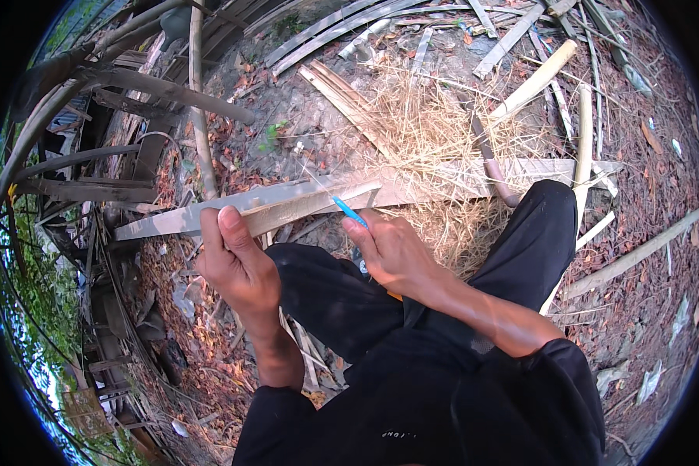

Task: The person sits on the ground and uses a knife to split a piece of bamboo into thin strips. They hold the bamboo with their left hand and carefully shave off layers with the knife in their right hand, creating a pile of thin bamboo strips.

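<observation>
My left hand [241, 260] is closed around one end of a pale, carved piece of wood [311, 205], its thumb pointing up. The wood slants up to the right, and its narrow far end reaches over the long grey plank [443, 177]. In my right hand [400, 256] is a slim tool with a bright blue handle [350, 212]. A thin, light shaft runs from that handle up and to the left, past the carved wood. Whether the shaft touches the wood, I cannot tell. Both hands are above my knees, near the plank.
Straw-like shavings [419, 124] heap around the plank. A dark blade with a brown handle [501, 182] lies on them, close to my right knee. Pale peeled poles [536, 81] lie at the right. Weathered timber framing [163, 89] stands at the left, and dry leaves litter the ground.
</observation>
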Action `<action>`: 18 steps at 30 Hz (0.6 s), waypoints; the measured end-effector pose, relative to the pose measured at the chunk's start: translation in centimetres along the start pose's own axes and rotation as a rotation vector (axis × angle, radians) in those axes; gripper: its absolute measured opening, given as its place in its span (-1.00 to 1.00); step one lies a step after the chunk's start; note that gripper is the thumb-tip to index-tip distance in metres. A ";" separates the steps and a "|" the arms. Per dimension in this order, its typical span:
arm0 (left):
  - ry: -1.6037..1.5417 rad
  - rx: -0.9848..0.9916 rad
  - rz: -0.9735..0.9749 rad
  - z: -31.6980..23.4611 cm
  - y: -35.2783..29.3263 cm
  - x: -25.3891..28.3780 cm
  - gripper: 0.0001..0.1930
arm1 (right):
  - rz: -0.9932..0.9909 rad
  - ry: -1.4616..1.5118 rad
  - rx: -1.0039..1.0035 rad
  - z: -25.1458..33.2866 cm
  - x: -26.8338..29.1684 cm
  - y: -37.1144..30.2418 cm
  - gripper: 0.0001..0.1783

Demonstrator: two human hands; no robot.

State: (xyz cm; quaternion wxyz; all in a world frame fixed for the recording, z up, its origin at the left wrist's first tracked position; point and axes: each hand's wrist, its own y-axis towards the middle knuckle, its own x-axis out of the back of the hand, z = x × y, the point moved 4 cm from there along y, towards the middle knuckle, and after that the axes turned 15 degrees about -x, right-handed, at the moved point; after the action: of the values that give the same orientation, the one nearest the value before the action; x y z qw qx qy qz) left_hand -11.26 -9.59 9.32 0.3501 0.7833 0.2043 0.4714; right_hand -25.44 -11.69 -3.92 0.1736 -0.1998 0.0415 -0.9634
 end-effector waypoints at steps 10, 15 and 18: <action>-0.063 0.115 -0.104 0.8 -0.4 -0.2 -0.61 | -0.060 -0.281 -0.251 -16.2 -4.5 2.4 -0.47; -0.088 0.180 -0.143 2.0 -0.5 -0.1 -0.62 | 0.007 -0.111 -0.180 -9.7 -4.2 4.7 -0.44; -0.055 0.157 -0.137 1.6 -0.3 -0.4 -0.60 | -0.060 -0.147 -0.102 -14.0 -7.5 6.6 -0.46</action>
State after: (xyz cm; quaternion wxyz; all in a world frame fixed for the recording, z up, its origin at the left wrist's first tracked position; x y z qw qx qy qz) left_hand -10.00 -10.22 8.34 0.3246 0.8050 0.2842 0.4072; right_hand -22.49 -15.13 -20.48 0.1371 -0.2795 0.0717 -0.9476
